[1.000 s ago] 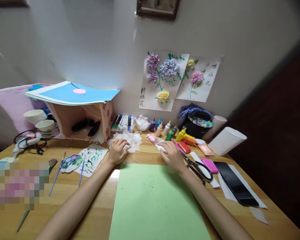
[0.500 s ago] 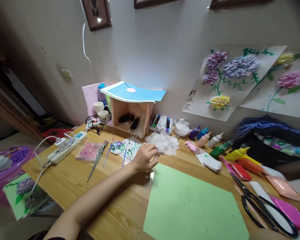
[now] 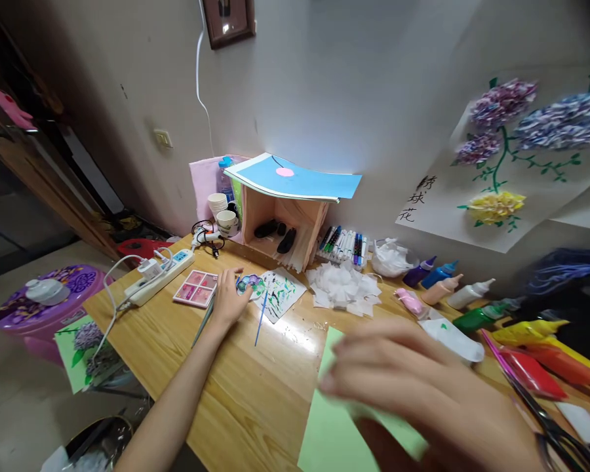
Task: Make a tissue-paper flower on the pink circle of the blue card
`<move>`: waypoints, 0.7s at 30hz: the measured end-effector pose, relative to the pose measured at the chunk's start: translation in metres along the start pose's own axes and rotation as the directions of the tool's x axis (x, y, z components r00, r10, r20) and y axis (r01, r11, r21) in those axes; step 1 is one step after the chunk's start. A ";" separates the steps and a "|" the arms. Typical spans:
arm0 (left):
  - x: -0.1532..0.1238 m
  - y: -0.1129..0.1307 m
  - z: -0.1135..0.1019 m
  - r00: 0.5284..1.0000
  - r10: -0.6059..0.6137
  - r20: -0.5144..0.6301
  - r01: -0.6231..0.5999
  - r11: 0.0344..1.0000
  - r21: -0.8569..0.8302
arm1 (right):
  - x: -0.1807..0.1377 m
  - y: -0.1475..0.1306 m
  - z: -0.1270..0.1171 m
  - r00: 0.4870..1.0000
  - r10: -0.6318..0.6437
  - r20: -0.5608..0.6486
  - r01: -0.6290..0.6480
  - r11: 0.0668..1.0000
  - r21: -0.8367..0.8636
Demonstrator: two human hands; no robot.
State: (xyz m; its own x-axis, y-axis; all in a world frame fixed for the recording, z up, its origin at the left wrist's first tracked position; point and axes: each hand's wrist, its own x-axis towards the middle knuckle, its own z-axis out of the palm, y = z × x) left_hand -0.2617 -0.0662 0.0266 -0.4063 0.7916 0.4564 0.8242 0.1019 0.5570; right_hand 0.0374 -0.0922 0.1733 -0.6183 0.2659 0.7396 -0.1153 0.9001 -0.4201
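Note:
My left hand (image 3: 227, 300) reaches out over the wooden table (image 3: 255, 393), fingers lying loosely open at the edge of a flower-shaped paint palette (image 3: 250, 284). A grey-handled brush (image 3: 202, 326) sticks out from under that hand. A blue brush (image 3: 261, 316) lies just to its right on a paint-spattered sheet (image 3: 282, 294). My right hand (image 3: 413, 393) is close to the camera and blurred by motion, fingers stretched leftward above a green paper sheet (image 3: 332, 436). I see nothing in it.
A pink paint box (image 3: 196, 288) and a white power strip (image 3: 160, 275) lie left of the palette. Behind are a wooden box shelf (image 3: 305, 226), markers (image 3: 347, 246), white tissue pieces (image 3: 344, 288) and paint bottles (image 3: 452, 292). Scissors (image 3: 545, 419) lie far right. A purple stool (image 3: 44, 301) stands on the floor.
The view has swung left. My left hand moved from beside the tissue pieces to the palette. My right hand has come into view over the green sheet.

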 end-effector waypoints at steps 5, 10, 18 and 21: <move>-0.001 -0.015 0.000 0.983 0.000 0.186 -0.022 0.993 0.119 | 0.029 0.081 0.049 0.895 0.203 0.397 -0.096 0.958 -0.272; -0.005 -0.015 0.004 0.962 0.004 0.272 -0.056 0.982 0.183 | -0.004 0.141 0.085 0.822 0.333 0.462 -0.175 0.920 -0.351; -0.003 -0.019 0.008 0.960 0.015 0.280 -0.070 0.979 0.190 | -0.026 0.153 0.082 0.812 0.348 0.469 -0.228 0.928 -0.294; -0.003 -0.022 0.010 0.960 0.022 0.277 -0.079 0.977 0.198 | -0.034 0.153 0.070 0.799 0.387 0.461 -0.274 0.916 -0.294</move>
State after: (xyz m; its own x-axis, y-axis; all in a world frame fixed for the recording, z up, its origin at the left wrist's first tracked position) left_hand -0.2746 -0.0649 0.0059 -0.2627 0.9297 0.2581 0.9155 0.1558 0.3709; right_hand -0.0133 0.0125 0.0471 -0.8966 0.4019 0.1859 0.2925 0.8528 -0.4326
